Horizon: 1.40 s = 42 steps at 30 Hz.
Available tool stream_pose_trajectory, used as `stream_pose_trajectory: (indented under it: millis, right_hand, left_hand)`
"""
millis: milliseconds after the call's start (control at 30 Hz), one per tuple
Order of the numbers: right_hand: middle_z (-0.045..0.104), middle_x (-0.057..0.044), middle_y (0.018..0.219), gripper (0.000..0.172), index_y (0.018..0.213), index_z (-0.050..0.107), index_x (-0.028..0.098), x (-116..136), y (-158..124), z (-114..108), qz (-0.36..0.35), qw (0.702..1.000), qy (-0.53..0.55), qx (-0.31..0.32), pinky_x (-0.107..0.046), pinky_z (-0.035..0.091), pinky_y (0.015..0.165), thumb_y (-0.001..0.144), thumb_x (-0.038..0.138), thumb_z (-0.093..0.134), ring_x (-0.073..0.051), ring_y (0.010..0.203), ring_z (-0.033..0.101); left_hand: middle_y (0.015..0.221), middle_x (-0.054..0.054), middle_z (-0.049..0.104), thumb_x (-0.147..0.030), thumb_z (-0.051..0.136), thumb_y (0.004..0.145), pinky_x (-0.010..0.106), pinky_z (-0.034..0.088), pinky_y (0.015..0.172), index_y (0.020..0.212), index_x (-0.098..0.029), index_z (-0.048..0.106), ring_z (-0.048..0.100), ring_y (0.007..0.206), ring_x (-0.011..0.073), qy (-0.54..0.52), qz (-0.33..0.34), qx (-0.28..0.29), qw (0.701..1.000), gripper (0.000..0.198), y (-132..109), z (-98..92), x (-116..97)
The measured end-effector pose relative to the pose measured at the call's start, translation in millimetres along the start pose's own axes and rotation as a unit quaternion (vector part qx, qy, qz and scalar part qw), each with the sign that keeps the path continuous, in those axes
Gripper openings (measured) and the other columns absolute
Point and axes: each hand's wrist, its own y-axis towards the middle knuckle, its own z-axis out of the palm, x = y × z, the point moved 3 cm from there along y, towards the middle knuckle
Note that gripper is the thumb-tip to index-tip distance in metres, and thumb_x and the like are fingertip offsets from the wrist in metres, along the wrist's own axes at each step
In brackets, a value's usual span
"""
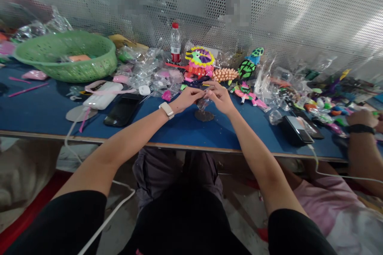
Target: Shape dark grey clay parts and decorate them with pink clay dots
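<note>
My left hand (188, 99) and my right hand (220, 96) meet over the middle of the blue table (44, 111), fingers pinched together on a small clear plastic bag (204, 102) held between them. A white watch (166, 110) sits on my left wrist. Below the bag a dark round disc (204, 116) lies on the table. What is inside the bag is too small to make out.
A green basket (67, 56) stands at the back left. A black phone (122, 110), a white power bank (102, 95), a water bottle (175, 43), colourful toys (200, 57) and several plastic bags crowd the back. Another person's hand (362, 119) rests at the right, near a black device (296, 128).
</note>
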Motion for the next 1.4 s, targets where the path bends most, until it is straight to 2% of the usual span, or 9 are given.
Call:
stream_pose_trajectory:
  millis: [167,300,467,567,700,867,1067,1300,1400]
  right_hand:
    - [0.081,-0.01,0.152,0.077,0.092,0.091,0.032,0.9,0.5,-1.5,0.0,1.0,0.002,0.005,-0.06,0.07,0.118,0.11,0.096,0.052,-0.032,0.126,0.084]
    - [0.084,-0.011,0.141,0.08,0.092,0.092,0.031,4.7,1.6,-1.3,0.006,1.0,0.01,-0.009,-0.058,0.072,0.113,0.107,0.099,0.052,-0.031,0.121,0.084]
    - [0.087,-0.012,0.133,0.081,0.081,0.088,0.028,5.7,2.9,-4.0,0.008,0.998,0.017,-0.065,-0.055,0.071,0.11,0.105,0.1,0.057,-0.03,0.115,0.086]
    - [0.089,-0.011,0.13,0.082,0.073,0.085,0.03,5.1,3.4,-6.1,0.01,0.998,0.025,-0.065,-0.055,0.071,0.111,0.104,0.101,0.058,-0.03,0.118,0.085]
    - [0.086,-0.01,0.143,0.078,0.081,0.089,0.03,5.9,2.9,-7.2,0.01,0.999,0.036,-0.012,-0.057,0.069,0.118,0.106,0.097,0.059,-0.031,0.127,0.084]
    - [0.079,-0.01,0.161,0.076,0.086,0.092,0.029,3.3,1.1,-4.7,0.013,0.997,0.054,0.053,-0.055,0.071,0.112,0.106,0.095,0.062,-0.03,0.122,0.085]
    - [0.079,-0.013,0.157,0.078,0.093,0.095,0.03,-7.3,0.5,2.4,0.018,0.998,0.037,0.041,-0.06,0.066,0.12,0.105,0.098,0.059,-0.035,0.139,0.078]
    - [0.08,-0.016,0.148,0.084,0.092,0.093,0.028,-9.3,2.1,-0.4,0.058,0.998,0.013,0.005,-0.053,0.073,0.1,0.102,0.103,0.056,-0.035,0.129,0.08]
    - [0.08,-0.015,0.151,0.081,0.099,0.094,0.029,-7.6,2.6,-5.2,0.064,0.998,0.021,-0.001,-0.049,0.074,0.1,0.103,0.101,0.058,-0.034,0.134,0.079]
  left_hand:
    - [0.08,0.004,0.075,-0.055,0.099,0.095,0.032,0.058,0.071,0.087,-0.019,0.078,0.066,0.072,0.0159,-0.02,0.019,0.02,0.999,0.042,0.6,0.0,-4.4]
    - [0.076,0.002,0.073,-0.051,0.096,0.099,0.03,0.059,0.07,0.086,-0.019,0.076,0.065,0.068,0.0141,-0.004,0.057,0.017,0.998,0.04,0.7,-3.9,-10.8]
    - [0.077,0.002,0.075,-0.049,0.096,0.098,0.03,0.059,0.07,0.087,-0.019,0.079,0.066,0.067,0.0137,0.016,0.074,0.006,0.997,0.036,2.6,-6.5,-8.2]
    - [0.077,0.003,0.076,-0.051,0.095,0.099,0.03,0.058,0.07,0.089,-0.018,0.081,0.066,0.067,0.014,0.012,0.082,-0.003,0.997,0.037,3.7,-6.5,-4.6]
    - [0.078,0.004,0.078,-0.054,0.097,0.098,0.031,0.06,0.071,0.088,-0.018,0.082,0.068,0.068,0.0147,0.014,0.078,-0.003,0.997,0.041,3.0,-6.6,-4.8]
    - [0.08,0.006,0.08,-0.064,0.096,0.098,0.031,0.061,0.07,0.09,-0.018,0.082,0.07,0.07,0.0162,0.037,0.075,0.039,0.996,0.049,-0.1,-6.8,-9.5]
    - [0.082,0.006,0.076,-0.063,0.091,0.102,0.029,0.055,0.068,0.089,-0.019,0.075,0.065,0.072,0.015,0.064,0.113,0.003,0.991,0.049,3.2,-11.1,-5.5]
    - [0.084,0.003,0.072,-0.05,0.084,0.107,0.029,0.053,0.064,0.092,-0.021,0.069,0.062,0.067,0.0147,0.067,0.086,-0.007,0.994,0.036,3.6,-12.5,-2.6]
    - [0.085,0.003,0.071,-0.05,0.084,0.107,0.031,0.056,0.067,0.092,-0.021,0.069,0.064,0.069,0.0155,0.053,0.087,-0.021,0.995,0.035,3.0,-13.6,-3.0]
